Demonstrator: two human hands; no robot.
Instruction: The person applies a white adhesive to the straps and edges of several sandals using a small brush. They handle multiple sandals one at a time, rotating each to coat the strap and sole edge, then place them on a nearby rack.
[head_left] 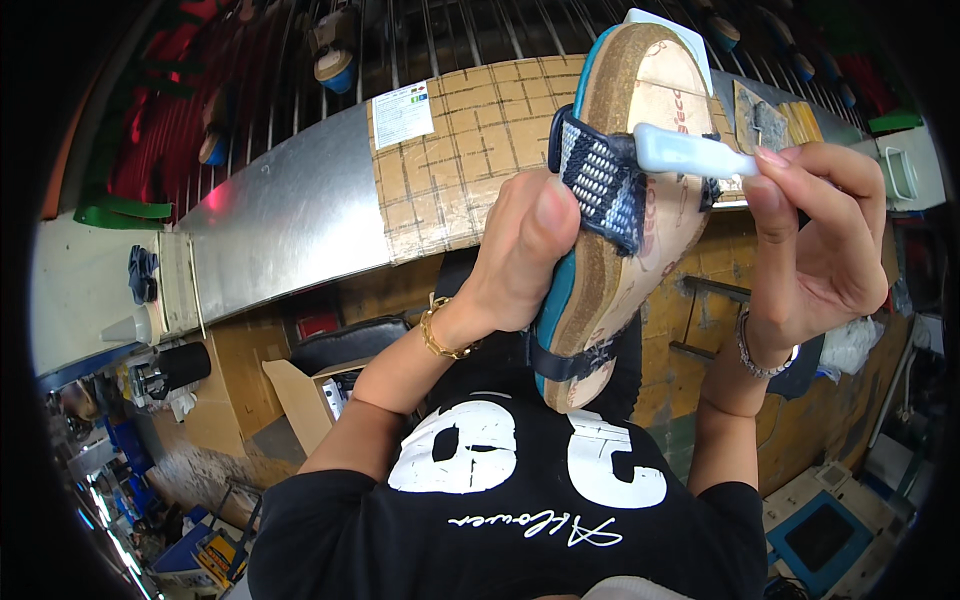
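Observation:
My left hand (pixel 525 245) grips a sandal (pixel 665 80) by its side, thumb at the edge of the strap and the other fingers hidden behind. The sandal is tilted upright, with a cork-brown sole edge, teal underside and beige printed footbed. A dark blue and white woven strap (pixel 603 185) crosses it, and a narrower dark strap (pixel 570 362) sits lower down. Between thumb and forefinger, my right hand (pixel 825 230) pinches the thin end of a pale bluish-white plastic tool (pixel 690 153). Its broad end reaches the inner edge of the woven strap; what lies at its tip is unclear.
Behind the sandal, a cardboard-covered surface (pixel 460 150) bears a white label, beside a shiny metal ledge (pixel 290 200). Beyond is a rack of metal rods (pixel 440 40) with other sandals (pixel 335 70). An open cardboard box (pixel 300 410) stands below left.

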